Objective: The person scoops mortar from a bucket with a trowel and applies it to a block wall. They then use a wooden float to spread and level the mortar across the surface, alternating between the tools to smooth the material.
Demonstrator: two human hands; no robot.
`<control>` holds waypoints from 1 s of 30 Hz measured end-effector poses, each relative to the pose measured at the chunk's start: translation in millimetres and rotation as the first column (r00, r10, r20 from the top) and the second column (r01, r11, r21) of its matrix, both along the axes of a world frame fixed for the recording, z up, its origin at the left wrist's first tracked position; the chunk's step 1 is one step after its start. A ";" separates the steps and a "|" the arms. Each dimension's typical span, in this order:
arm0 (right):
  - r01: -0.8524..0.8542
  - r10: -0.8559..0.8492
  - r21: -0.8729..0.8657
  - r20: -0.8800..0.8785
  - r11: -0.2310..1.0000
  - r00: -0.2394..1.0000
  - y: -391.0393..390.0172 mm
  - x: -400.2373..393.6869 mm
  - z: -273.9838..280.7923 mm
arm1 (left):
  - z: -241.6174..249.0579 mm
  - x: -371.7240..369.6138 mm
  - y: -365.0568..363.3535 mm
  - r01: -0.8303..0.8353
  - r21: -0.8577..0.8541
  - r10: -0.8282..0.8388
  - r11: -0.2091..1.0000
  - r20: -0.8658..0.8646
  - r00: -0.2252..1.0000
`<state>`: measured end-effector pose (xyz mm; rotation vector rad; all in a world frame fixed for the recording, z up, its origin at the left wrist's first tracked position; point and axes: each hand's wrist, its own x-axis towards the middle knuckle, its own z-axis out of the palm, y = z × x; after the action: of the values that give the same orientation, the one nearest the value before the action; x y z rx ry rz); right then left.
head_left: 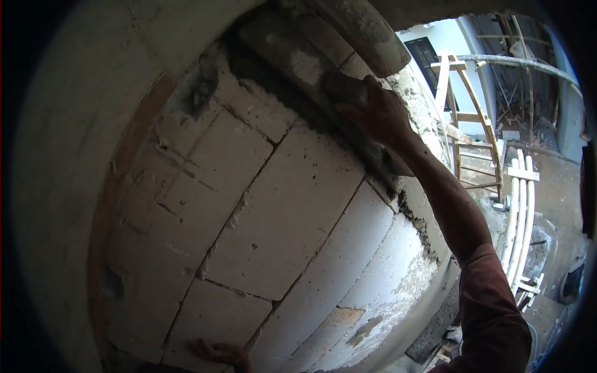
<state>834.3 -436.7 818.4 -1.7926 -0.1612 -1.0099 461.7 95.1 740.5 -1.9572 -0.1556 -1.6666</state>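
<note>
High on the block wall (280, 211), my right hand (379, 115) is closed around the handle of a plastering float (344, 89). The float lies against a dark band of wet mortar (273, 87) along the wall's upper right edge. Its full outline is hard to make out in the shadow. Low in the view, my left hand (221, 354) rests against the pale blocks with its fingers stretched out and nothing in it. Part of that hand is cut off by the bottom edge.
A rounded pipe-like piece (367, 37) juts out above my right hand. A wooden strip (124, 161) runs down the wall's left side. Beyond the wall on the right stand a wooden ladder (491, 133) and several white poles (519, 211), with debris on the ground.
</note>
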 end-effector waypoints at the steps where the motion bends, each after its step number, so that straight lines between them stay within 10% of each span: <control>1: -0.017 0.016 -0.007 -0.028 1.000 0.999 -0.2 1.7 -8.7 | 5.3 1.3 -1.3 0.003 0.006 -0.003 1.000 0.007 1.000; 10: 0.010 -0.010 -0.019 0.023 1.000 1.000 -2.3 4.6 10.3 | -5.4 -4.5 -5.3 -0.079 -0.001 0.079 0.997 -0.048 0.996; 21: 0.028 -0.023 0.050 -0.104 0.998 0.994 6.5 -17.4 -260.6 | 2.4 0.0 -16.3 -0.091 0.048 0.092 0.995 -0.028 0.995; 30: 0.089 -0.088 0.003 0.171 0.996 0.981 11.2 14.7 -25.0 | 5.0 2.0 -7.5 -0.038 0.104 0.041 0.994 -0.023 0.999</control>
<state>849.0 -425.5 793.4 -1.7295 -0.1912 -1.2284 463.7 87.7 745.5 -1.8855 -0.0954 -1.5921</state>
